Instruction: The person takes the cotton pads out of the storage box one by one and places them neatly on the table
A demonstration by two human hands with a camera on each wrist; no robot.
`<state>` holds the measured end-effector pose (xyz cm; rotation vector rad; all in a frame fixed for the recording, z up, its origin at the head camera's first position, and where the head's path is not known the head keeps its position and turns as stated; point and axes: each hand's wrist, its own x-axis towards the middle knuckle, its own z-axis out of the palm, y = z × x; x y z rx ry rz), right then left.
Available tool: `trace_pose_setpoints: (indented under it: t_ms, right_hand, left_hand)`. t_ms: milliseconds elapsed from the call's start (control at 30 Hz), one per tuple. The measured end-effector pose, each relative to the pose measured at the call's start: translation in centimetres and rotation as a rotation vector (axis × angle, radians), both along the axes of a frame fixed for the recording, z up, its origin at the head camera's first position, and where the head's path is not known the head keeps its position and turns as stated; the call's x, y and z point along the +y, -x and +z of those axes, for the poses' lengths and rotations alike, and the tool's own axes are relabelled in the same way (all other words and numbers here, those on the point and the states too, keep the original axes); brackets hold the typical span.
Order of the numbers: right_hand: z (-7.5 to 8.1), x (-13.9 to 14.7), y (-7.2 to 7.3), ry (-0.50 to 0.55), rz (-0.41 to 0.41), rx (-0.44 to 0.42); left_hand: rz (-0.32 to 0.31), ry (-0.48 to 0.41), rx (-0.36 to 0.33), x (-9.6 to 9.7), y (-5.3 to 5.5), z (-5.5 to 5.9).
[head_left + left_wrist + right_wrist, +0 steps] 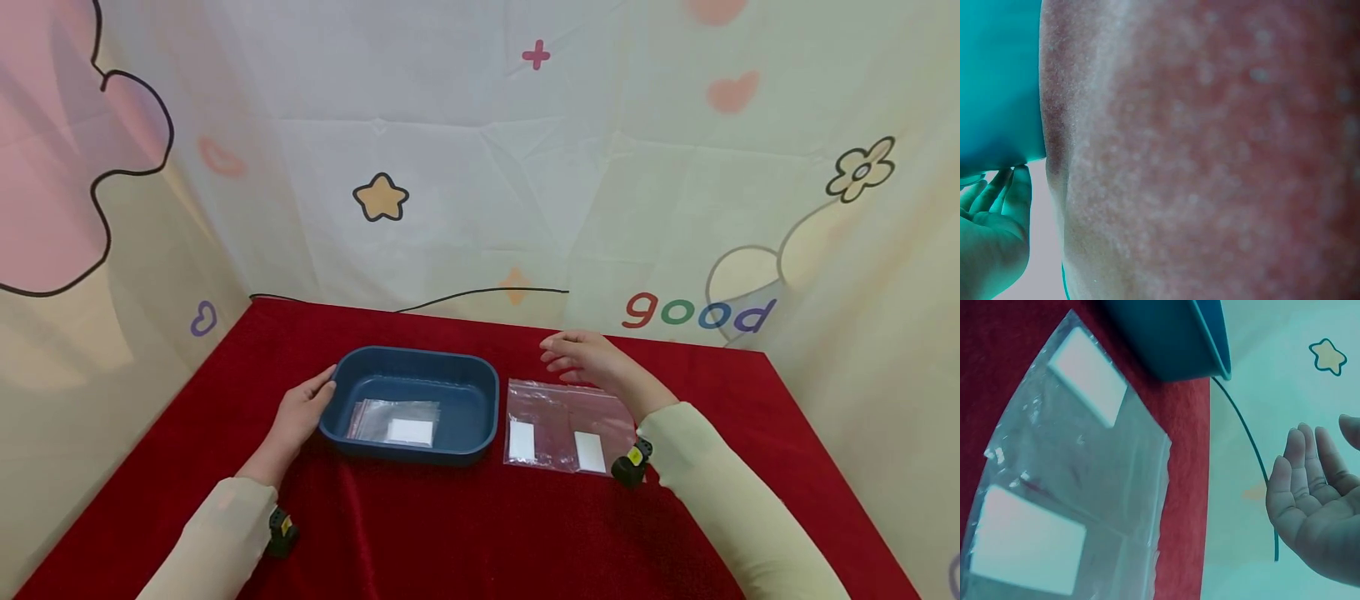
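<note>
In the head view a blue rectangular tub stands left of centre. In it lie clear zip bags and a white rectangular piece. My left hand touches the tub's left side; the left wrist view shows its fingers fairly straight, with their tips against the tub wall. My right hand is raised, fingers loosely bent and holding nothing. Below it, two flat clear zip bags overlap on the cloth. Each contains a white rectangular piece, one left and one right.
A red cloth covers the table. Behind it and at the sides hangs a pale printed curtain with a star and the word "good". Each wrist carries a small black camera, one left and one right.
</note>
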<state>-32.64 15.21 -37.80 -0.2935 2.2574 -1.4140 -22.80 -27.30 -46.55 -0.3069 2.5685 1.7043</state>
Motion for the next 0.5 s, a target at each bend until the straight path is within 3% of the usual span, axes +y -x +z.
trace_pose_setpoints:
  t_ms: [500]
  right_hand:
    - [1.6,-3.2,1.1,0.020,0.091,-0.047]
  left_hand:
    - [0.002,0.006,0.008,-0.1,0.1,-0.2]
